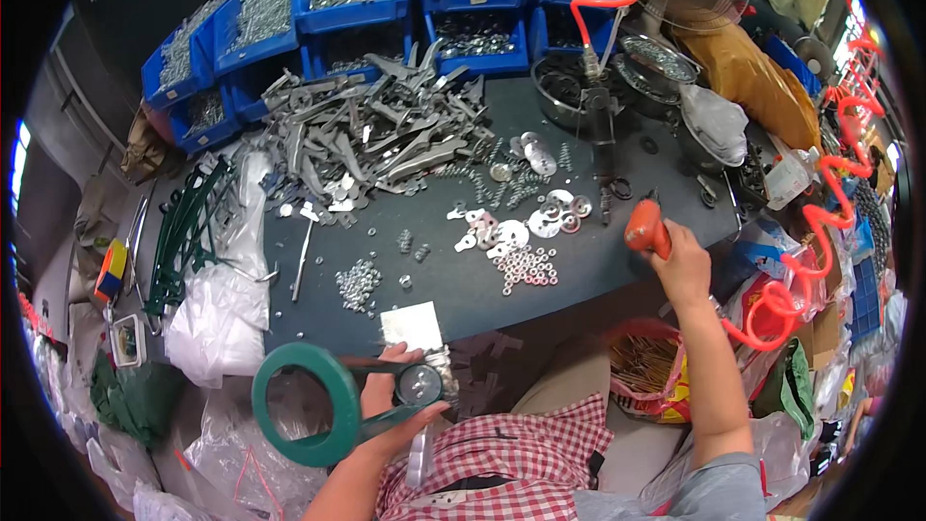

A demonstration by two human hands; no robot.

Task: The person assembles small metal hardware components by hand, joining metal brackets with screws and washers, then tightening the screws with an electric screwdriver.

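At the tabletop's left edge lie green handles (188, 232) and a white bag (220, 314); below the near edge, the left hand (391, 405) is closed around a green-handled tool with a large ring (307, 403), a round metal disc (420, 383) at its thumb; along the far edge blue bins (352, 14) hold metal parts, a heap of grey metal blades (376, 140) before them; washers (529, 265) and plates (545, 222) scatter mid-tabletop (434, 285); at the right edge, the right hand (680, 265) grips an orange-handled tool (646, 230), a coiled orange hose (815, 260) beside it.
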